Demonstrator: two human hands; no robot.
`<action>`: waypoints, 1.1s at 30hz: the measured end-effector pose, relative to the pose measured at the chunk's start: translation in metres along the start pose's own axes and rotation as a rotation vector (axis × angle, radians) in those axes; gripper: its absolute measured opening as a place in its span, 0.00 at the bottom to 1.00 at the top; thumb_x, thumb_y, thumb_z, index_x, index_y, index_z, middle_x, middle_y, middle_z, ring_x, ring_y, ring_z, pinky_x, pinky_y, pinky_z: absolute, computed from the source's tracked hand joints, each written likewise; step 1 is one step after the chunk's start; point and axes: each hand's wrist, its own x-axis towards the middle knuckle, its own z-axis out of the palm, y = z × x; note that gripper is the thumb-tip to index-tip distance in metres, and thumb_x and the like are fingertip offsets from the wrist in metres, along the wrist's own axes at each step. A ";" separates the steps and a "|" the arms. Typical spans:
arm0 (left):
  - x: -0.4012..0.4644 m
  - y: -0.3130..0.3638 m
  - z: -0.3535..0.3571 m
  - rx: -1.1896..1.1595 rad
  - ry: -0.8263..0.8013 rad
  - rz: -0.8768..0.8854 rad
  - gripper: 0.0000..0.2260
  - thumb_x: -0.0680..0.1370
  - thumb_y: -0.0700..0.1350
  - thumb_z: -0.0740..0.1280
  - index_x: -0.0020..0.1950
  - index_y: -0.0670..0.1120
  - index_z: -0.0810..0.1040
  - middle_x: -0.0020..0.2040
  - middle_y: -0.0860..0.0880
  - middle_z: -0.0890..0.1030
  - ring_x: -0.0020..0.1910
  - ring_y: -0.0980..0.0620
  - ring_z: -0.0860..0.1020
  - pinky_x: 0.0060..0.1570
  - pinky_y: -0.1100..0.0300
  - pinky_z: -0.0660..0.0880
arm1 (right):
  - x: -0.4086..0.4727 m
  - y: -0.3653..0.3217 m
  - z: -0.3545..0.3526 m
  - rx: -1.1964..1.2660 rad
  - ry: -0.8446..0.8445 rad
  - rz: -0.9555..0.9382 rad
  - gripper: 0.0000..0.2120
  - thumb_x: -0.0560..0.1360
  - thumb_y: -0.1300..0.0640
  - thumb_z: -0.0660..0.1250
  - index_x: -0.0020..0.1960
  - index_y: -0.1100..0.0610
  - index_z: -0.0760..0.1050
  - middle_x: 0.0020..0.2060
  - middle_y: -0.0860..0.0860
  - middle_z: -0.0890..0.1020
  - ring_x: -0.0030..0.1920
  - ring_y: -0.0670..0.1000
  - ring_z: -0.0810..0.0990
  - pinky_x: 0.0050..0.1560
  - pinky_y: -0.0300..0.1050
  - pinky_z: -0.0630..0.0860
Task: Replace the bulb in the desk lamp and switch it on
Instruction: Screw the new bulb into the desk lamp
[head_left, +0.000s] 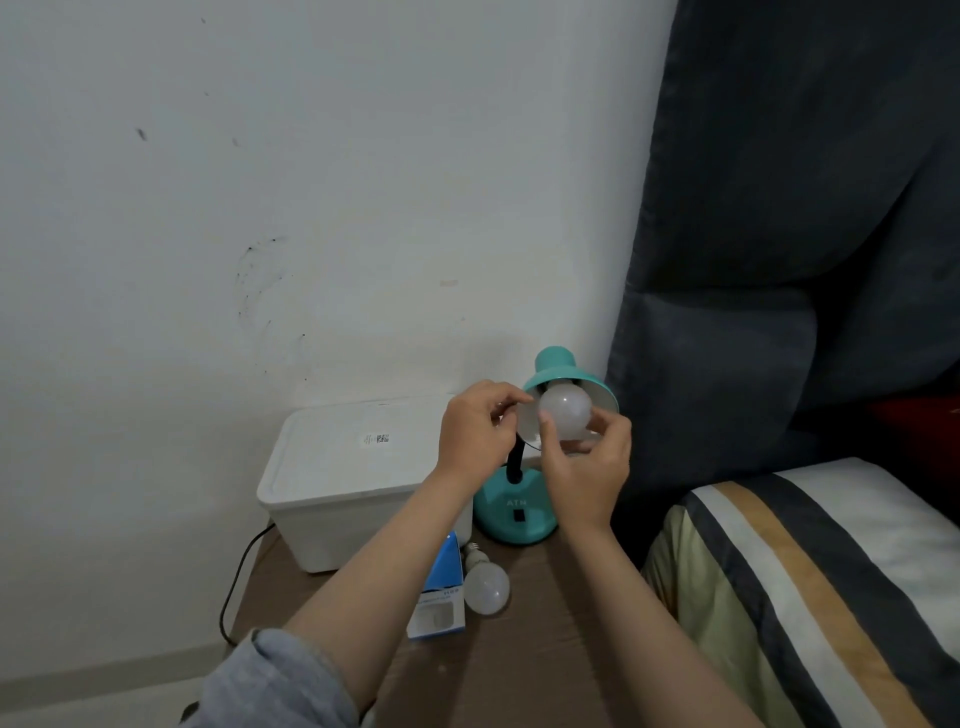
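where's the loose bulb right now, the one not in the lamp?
In the head view the loose bulb lies on its side on the brown table, low and centre, just right of the blue bulb box and in front of the teal lamp base.

The desk lamp (519, 499) stands on the table (545, 623). Left of the lamp, touching its base, is a storage box (343, 483). In front of the lamp lie a loose bulb (485, 584) and a carton (439, 597).
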 end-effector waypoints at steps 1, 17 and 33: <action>0.000 0.000 0.000 -0.002 0.001 -0.004 0.13 0.71 0.33 0.65 0.45 0.49 0.83 0.43 0.48 0.83 0.40 0.50 0.82 0.45 0.50 0.80 | 0.000 0.000 0.001 -0.002 0.016 -0.004 0.24 0.67 0.52 0.76 0.56 0.59 0.69 0.52 0.53 0.71 0.40 0.51 0.77 0.37 0.32 0.76; -0.001 0.000 0.001 -0.008 0.001 -0.005 0.12 0.72 0.34 0.66 0.44 0.50 0.83 0.42 0.48 0.83 0.40 0.51 0.82 0.45 0.50 0.80 | -0.005 0.004 0.004 -0.014 0.008 -0.056 0.26 0.67 0.57 0.76 0.61 0.59 0.70 0.54 0.54 0.67 0.47 0.47 0.73 0.45 0.25 0.72; 0.000 0.000 0.003 0.003 0.014 -0.001 0.14 0.71 0.34 0.65 0.44 0.52 0.82 0.41 0.47 0.83 0.39 0.49 0.81 0.44 0.48 0.80 | 0.003 -0.002 0.002 -0.006 0.052 0.073 0.24 0.68 0.50 0.75 0.56 0.59 0.70 0.51 0.55 0.74 0.47 0.53 0.76 0.41 0.25 0.68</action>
